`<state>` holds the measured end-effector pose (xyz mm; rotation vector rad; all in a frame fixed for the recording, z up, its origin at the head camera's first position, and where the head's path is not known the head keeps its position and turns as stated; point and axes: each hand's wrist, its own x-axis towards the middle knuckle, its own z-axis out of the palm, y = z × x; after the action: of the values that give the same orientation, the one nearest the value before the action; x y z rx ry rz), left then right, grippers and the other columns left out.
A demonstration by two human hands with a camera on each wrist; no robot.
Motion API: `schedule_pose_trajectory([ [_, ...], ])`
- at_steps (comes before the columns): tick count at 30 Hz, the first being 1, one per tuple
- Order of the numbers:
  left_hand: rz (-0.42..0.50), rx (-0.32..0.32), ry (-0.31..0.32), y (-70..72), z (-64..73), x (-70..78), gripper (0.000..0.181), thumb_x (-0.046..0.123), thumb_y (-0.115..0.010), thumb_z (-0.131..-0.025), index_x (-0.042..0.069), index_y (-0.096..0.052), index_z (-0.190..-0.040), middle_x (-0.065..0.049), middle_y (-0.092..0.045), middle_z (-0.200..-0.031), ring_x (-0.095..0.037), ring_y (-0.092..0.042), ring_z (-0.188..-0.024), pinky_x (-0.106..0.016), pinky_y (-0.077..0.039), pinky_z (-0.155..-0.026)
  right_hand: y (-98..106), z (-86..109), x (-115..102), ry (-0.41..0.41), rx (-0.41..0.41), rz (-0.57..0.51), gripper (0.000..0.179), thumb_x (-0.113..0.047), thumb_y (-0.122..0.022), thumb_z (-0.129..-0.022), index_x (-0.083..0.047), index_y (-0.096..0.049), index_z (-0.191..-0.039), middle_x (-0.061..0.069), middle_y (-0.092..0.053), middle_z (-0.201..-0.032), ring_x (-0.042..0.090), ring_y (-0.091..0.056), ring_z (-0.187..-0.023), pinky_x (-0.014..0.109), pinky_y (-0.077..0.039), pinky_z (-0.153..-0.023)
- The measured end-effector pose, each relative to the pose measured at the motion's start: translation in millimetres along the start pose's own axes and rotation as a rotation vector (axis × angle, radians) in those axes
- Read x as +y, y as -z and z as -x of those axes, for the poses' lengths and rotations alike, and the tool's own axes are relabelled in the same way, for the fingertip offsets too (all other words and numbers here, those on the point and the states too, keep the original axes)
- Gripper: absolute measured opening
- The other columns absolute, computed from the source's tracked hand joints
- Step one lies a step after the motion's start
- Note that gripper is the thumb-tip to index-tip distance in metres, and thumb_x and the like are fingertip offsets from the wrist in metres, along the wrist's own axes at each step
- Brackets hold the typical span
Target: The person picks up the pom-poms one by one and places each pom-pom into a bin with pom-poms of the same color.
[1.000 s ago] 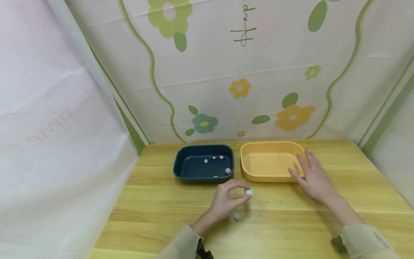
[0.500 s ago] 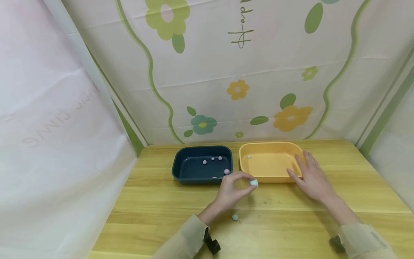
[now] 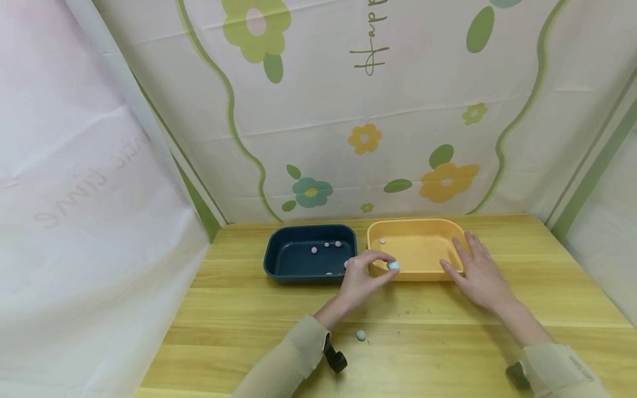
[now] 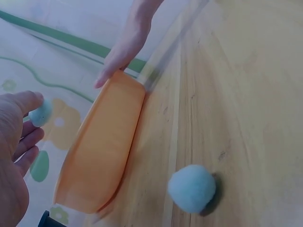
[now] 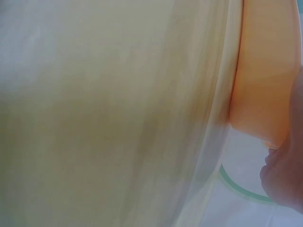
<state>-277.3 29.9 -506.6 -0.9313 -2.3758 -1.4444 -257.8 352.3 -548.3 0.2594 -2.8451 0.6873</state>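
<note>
My left hand (image 3: 359,279) pinches a pale blue pom-pom (image 3: 393,266) between thumb and fingers, above the near-left edge of the yellow tray (image 3: 418,276). The left wrist view also has this pom-pom (image 4: 40,113) at the fingertips. My right hand (image 3: 480,276) rests on the tray's right end, fingers spread and fairly straight over the rim. A second pale blue pom-pom (image 3: 360,335) lies on the table in front of the trays; it looks large in the left wrist view (image 4: 191,188). One small pale ball (image 3: 382,241) sits inside the yellow tray at its left.
Left of the yellow tray stands a dark blue tray (image 3: 278,271) holding several pinkish balls (image 3: 314,250), one partly hidden by my left hand. Both trays are on a wooden table (image 3: 239,337), near its back edge. Printed curtains (image 3: 308,110) hang behind and at the sides.
My left hand has moved forward and slightly right with the pom-pom, from in front of the trays to over the yellow tray's near edge. The right hand has stayed at the tray.
</note>
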Motion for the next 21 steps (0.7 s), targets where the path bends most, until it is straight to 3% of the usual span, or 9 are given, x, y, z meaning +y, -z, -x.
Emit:
schedule_pose_trajectory([
  [2, -0.004, -0.002, -0.018, -2.5, -3.6, -2.2, 0.020, 0.015, -0.087, -0.096, 0.008, -0.082, -0.115, -0.006, -0.084, -0.116, -0.021, -0.077, -0.114, -0.026, -0.050, -0.107, 0, 0.4, 0, -0.003, -0.003, -0.003, 0.086, -0.051, -0.049, -0.116, 0.006, -0.020, -0.173, 0.038, 0.000, -0.180, 0.061, -0.003, -0.167, 0.063, 0.005, -0.139],
  [5, 0.003, 0.000, -0.046, -6.6, -7.8, -5.7, 0.018, 0.012, -0.086, -0.096, 0.006, -0.081, -0.112, -0.009, -0.084, -0.115, -0.022, -0.078, -0.110, -0.034, -0.062, -0.104, 1, 0.7, -2, -0.007, -0.009, -0.005, 0.086, -0.051, -0.049, -0.116, 0.006, -0.019, -0.173, 0.037, 0.001, -0.180, 0.061, -0.003, -0.167, 0.063, 0.006, -0.139],
  [21, -0.010, 0.018, -0.125, -26.5, -26.6, -21.3, 0.012, 0.011, -0.086, -0.096, 0.005, -0.081, -0.105, -0.009, -0.084, -0.104, -0.021, -0.079, -0.103, -0.037, -0.050, -0.126, 2, 1.0, -3, -0.014, -0.009, -0.012, 0.086, -0.052, -0.049, -0.116, 0.006, -0.021, -0.173, 0.038, 0.000, -0.180, 0.060, -0.002, -0.168, 0.062, 0.005, -0.140],
])
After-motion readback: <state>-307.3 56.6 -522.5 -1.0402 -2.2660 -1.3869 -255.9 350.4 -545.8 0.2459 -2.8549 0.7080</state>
